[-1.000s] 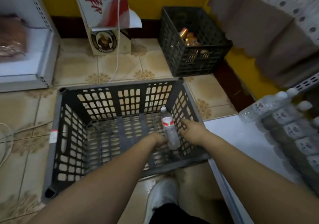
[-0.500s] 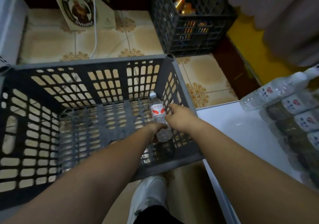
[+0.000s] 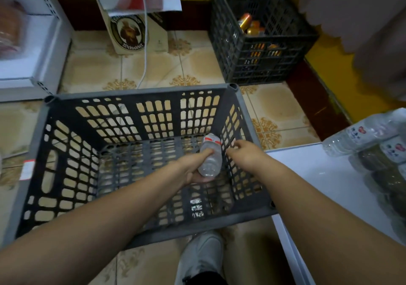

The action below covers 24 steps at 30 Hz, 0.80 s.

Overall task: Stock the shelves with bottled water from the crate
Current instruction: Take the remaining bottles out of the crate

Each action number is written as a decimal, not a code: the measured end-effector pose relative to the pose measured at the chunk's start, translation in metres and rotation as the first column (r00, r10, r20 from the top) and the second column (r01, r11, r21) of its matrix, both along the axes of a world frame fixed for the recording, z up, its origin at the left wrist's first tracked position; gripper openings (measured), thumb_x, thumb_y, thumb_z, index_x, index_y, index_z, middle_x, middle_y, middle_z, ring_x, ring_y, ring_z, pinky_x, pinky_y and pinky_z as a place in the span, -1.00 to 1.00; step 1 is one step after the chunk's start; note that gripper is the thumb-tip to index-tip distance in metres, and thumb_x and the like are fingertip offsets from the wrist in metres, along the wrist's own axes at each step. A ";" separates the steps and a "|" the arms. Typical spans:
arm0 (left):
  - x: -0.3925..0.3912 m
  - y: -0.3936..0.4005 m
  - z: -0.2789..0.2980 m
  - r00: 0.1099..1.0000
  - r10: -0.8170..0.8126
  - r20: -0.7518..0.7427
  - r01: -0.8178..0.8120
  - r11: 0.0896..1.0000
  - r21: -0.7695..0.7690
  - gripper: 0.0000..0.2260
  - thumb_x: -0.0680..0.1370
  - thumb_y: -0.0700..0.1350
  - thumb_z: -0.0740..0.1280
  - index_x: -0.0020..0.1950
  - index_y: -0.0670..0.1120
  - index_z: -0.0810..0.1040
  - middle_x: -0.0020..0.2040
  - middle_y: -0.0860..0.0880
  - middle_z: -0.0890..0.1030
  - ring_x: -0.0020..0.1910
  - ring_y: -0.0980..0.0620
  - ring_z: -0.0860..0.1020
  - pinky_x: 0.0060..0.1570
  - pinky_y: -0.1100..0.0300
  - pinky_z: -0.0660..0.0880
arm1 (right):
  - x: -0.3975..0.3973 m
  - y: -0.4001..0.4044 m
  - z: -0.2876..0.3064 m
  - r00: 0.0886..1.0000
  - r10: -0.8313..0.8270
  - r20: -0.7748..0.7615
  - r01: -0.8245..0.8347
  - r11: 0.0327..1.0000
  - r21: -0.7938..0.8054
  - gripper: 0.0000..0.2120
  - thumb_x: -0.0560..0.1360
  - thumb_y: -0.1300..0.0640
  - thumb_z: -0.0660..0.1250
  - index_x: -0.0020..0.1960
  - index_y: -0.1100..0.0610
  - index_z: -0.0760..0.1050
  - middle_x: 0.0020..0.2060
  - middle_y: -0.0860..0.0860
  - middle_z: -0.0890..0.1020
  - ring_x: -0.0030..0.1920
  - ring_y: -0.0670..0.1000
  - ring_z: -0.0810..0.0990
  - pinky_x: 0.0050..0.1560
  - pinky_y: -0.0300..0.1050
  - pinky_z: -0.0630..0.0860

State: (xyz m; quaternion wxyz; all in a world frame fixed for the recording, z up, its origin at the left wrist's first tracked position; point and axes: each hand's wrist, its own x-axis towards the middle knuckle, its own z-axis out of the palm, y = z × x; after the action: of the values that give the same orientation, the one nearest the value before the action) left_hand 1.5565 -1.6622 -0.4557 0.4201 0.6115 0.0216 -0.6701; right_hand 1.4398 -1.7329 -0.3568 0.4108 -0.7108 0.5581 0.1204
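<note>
A grey plastic crate [image 3: 140,93] stands on the tiled floor in front of me. Inside it, near the right wall, my left hand [image 3: 195,166] grips a clear water bottle [image 3: 211,153] with a red-and-white label, its base turned toward me and its neck pointing away. My right hand [image 3: 243,153] hovers just right of the bottle with fingers loosely spread, holding nothing. Several water bottles [image 3: 360,133] lie stacked on the white shelf [image 3: 318,175] at the right.
A black crate [image 3: 261,69] with orange cans stands at the back right. A beer carton [image 3: 131,32] and a white cable [image 3: 144,60] are behind the grey crate. Another white shelf unit [image 3: 33,65] is at the left. My shoe [image 3: 200,256] is below the crate.
The bottle stood upright between both hands; now my left hand holds it tipped with its base toward me, and my right hand has come off it.
</note>
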 end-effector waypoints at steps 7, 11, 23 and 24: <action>0.019 0.099 0.099 0.985 -0.119 0.129 0.149 0.953 -0.262 -0.56 0.47 -0.06 0.44 0.26 -0.20 0.43 0.10 -0.23 0.65 -0.06 -0.13 0.68 -0.23 0.08 0.64 | 0.009 0.015 0.026 0.790 -0.536 0.299 0.363 0.801 0.476 -0.37 0.53 -0.28 0.22 0.40 0.16 0.36 0.30 0.20 0.52 0.27 0.18 0.53 0.30 0.12 0.48; 0.021 0.127 0.133 0.984 -0.131 0.123 0.165 0.929 -0.331 -0.61 0.48 -0.18 0.41 0.28 -0.19 0.43 0.09 -0.22 0.66 -0.10 -0.12 0.68 -0.20 0.10 0.64 | 0.010 0.022 0.068 0.716 -0.535 0.449 0.271 0.805 0.527 -0.59 0.53 -0.16 0.30 0.19 0.12 0.48 0.06 0.14 0.65 0.08 0.12 0.63 0.02 -0.03 0.57; -0.009 0.151 0.249 0.544 -0.192 0.817 0.649 0.714 -0.264 -0.35 0.34 -0.03 0.58 0.30 0.19 0.29 0.10 0.27 0.53 0.02 0.38 0.53 0.04 0.47 0.48 | -0.054 0.080 0.219 0.664 -0.325 0.674 0.322 0.937 0.135 -0.56 0.49 -0.12 0.38 0.30 0.04 0.47 0.09 0.04 0.68 0.03 0.08 0.70 0.07 0.05 0.63; -0.013 0.152 0.260 0.489 -0.147 0.860 0.654 0.714 -0.250 -0.36 0.34 0.00 0.58 0.27 0.19 0.28 0.08 0.28 0.51 0.00 0.39 0.52 -0.04 0.51 0.46 | -0.060 0.085 0.235 0.651 -0.313 0.692 0.337 0.936 0.106 -0.56 0.49 -0.12 0.39 0.29 0.04 0.48 0.08 0.04 0.68 0.01 0.07 0.70 0.06 0.05 0.64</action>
State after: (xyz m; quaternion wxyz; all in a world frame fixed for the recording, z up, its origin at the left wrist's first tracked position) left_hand 1.5434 -1.5103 -0.1957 0.3621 0.6781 -0.5110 -0.3848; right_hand 1.3799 -1.6482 -0.1219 0.5942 -0.5979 0.4809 -0.2412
